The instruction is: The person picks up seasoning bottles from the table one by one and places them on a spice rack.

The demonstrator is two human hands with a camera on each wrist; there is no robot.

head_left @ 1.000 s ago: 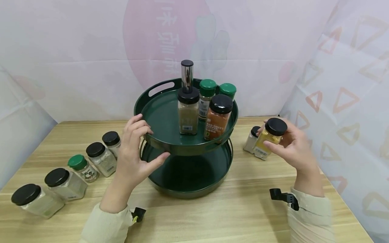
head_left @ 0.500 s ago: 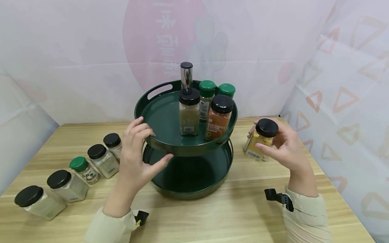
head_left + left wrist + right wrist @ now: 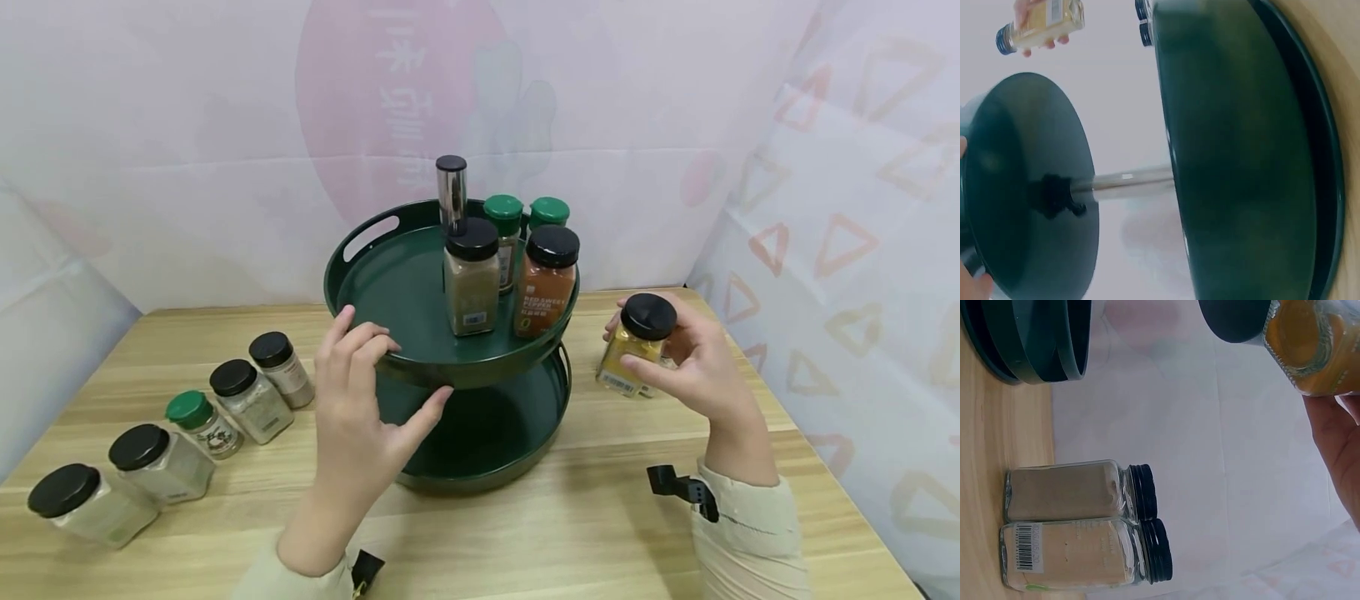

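My left hand (image 3: 358, 425) grips the front-left rim of a dark green two-tier turntable's upper tray (image 3: 393, 287), fingers over the edge and thumb below. A square jar of yellow spice (image 3: 628, 354) with a black lid is held in my right hand (image 3: 697, 367), raised off the table to the right of the turntable. Standing on the upper tray are a red sweet pepper jar (image 3: 543, 304), a brown spice jar (image 3: 474, 292) and two green-capped bottles (image 3: 505, 250). The lower tray (image 3: 480, 482) shows a bare green floor in front.
Several spice jars (image 3: 255, 408) stand in a slanting row at the left of the wooden table. Two black-lidded jars (image 3: 1072, 550) stand side by side beneath the held jar. A metal post (image 3: 452, 196) rises from the upper tray. Printed cloth (image 3: 637, 100) hangs behind.
My left hand has moved right along with the tray's front rim, and the jars on the upper tray have turned with it. My right hand has carried the yellow jar slightly left.
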